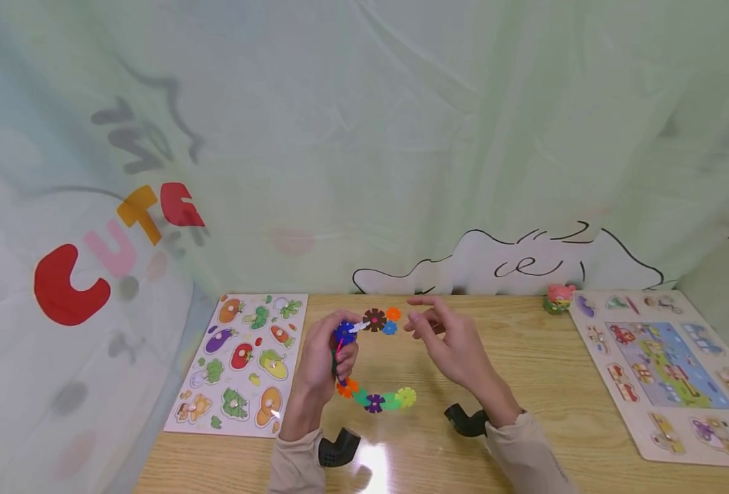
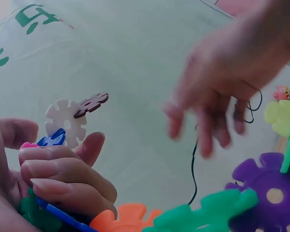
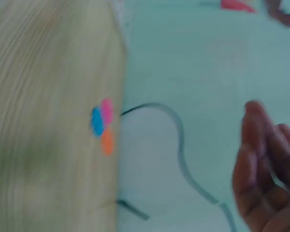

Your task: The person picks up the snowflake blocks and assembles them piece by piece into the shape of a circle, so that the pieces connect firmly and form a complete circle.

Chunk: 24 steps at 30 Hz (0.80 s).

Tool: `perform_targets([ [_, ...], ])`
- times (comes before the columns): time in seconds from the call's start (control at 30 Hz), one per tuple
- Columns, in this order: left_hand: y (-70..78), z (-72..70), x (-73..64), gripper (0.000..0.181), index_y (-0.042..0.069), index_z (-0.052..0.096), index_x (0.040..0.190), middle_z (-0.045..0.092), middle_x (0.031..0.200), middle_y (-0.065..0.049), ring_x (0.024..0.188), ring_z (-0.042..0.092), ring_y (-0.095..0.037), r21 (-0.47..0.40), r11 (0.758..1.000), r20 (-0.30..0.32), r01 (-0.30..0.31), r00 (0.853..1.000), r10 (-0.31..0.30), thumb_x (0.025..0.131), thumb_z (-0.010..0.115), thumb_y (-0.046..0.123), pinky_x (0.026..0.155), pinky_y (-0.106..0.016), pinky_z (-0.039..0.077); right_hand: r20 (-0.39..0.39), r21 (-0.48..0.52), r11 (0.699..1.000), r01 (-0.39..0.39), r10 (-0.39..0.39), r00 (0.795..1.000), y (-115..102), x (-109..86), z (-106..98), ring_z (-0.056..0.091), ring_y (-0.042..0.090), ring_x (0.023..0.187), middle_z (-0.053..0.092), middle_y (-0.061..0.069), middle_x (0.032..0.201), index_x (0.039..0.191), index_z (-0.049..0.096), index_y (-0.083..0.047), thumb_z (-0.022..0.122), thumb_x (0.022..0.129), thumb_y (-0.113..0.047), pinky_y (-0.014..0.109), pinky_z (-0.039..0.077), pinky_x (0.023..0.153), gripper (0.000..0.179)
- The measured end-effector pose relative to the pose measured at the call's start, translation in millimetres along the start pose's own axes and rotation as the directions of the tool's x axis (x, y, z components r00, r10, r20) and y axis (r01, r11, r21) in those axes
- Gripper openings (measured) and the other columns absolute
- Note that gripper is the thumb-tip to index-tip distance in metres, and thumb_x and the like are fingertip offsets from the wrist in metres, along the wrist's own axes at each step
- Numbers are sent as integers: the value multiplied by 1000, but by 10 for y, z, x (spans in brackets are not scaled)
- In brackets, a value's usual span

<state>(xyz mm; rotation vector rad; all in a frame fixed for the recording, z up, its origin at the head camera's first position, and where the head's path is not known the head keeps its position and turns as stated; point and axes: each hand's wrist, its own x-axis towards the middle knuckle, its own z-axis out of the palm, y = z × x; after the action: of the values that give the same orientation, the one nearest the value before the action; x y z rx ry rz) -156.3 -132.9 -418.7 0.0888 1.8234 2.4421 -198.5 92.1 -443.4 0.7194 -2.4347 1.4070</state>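
My left hand (image 1: 322, 360) grips a curved chain of interlocking flower-shaped plastic discs, its fingers curled round blue and green pieces. From the top of the grip a white disc (image 2: 66, 121) and a brown disc (image 1: 375, 320) stick out. The other end hangs in a curve below, with an orange disc (image 1: 348, 388), green pieces, a purple disc (image 1: 375, 403) and a yellow-green disc (image 1: 406, 396). My right hand (image 1: 457, 346) is in the air to the right of the brown disc, fingers loosely bent and holding nothing.
Loose on the table near its back edge lie an orange disc (image 3: 107, 141), a blue disc (image 3: 97, 122) and a pink disc (image 3: 106, 111). A vegetable puzzle board (image 1: 259, 367) is on the left, a vehicle puzzle board (image 1: 639, 439) on the right. A small pink-and-green toy (image 1: 559, 298) stands at the back.
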Motion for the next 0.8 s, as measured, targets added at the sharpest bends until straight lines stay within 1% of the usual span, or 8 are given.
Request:
perform_targets([
  [0.03,-4,-10,7,34,13,64,103,32,55,9,40,31,-4,-7,1000,-27,1,1000,-1,113,39,34,38,-18,27,12,-47,998,-29,30,999,73,10,27,74,20,85,80,9,99,135,63,-4,60,109,-16,33,61,68,29],
  [0.13,-23,-33,29,31,9,65,106,32,54,8,40,33,-5,-22,1000,-90,-3,996,1,113,48,35,37,-18,28,108,-182,981,-64,84,991,311,12,134,70,33,111,75,17,125,144,59,-2,61,109,-21,51,60,95,40],
  [0.23,-40,-47,46,26,7,64,107,34,54,8,40,36,-6,-45,999,-125,-7,992,1,112,50,29,38,-18,33,238,-252,967,-25,87,967,506,-12,247,55,46,136,57,23,152,153,52,0,60,109,-17,67,44,115,48],
  [0.27,-46,-50,51,25,7,63,107,35,54,7,41,38,-7,-48,999,-127,-8,992,2,112,48,27,38,-19,35,277,-265,964,-2,78,958,556,-24,277,49,49,141,51,24,158,154,50,0,60,108,-15,70,38,119,50],
  [0.4,-64,-58,68,23,7,57,103,39,57,6,42,42,-9,-31,999,-113,-20,993,16,111,41,22,40,-20,40,385,-279,957,74,41,922,652,-62,368,36,59,149,40,24,166,157,47,-1,58,107,-11,79,33,116,53],
  [0.6,-78,-64,83,24,9,53,103,49,62,3,40,45,-9,4,1000,-55,-29,998,29,110,31,14,40,-20,43,487,-285,958,30,117,865,625,-80,377,28,59,153,44,19,165,157,49,-5,57,109,-19,81,28,117,51],
  [0.7,-79,-66,79,24,9,54,106,52,63,3,39,46,-8,7,999,-35,-36,999,37,110,30,12,39,-20,45,435,-324,946,-2,151,888,585,-51,350,51,50,140,64,17,148,144,65,-5,69,104,-21,68,44,115,43],
  [0.8,-81,-72,77,24,8,54,106,51,62,4,39,46,-9,7,999,-26,-45,999,45,110,30,12,39,-21,45,342,-377,925,-36,175,923,555,-13,328,66,26,102,79,8,111,118,80,-7,82,94,-19,44,60,90,27],
])
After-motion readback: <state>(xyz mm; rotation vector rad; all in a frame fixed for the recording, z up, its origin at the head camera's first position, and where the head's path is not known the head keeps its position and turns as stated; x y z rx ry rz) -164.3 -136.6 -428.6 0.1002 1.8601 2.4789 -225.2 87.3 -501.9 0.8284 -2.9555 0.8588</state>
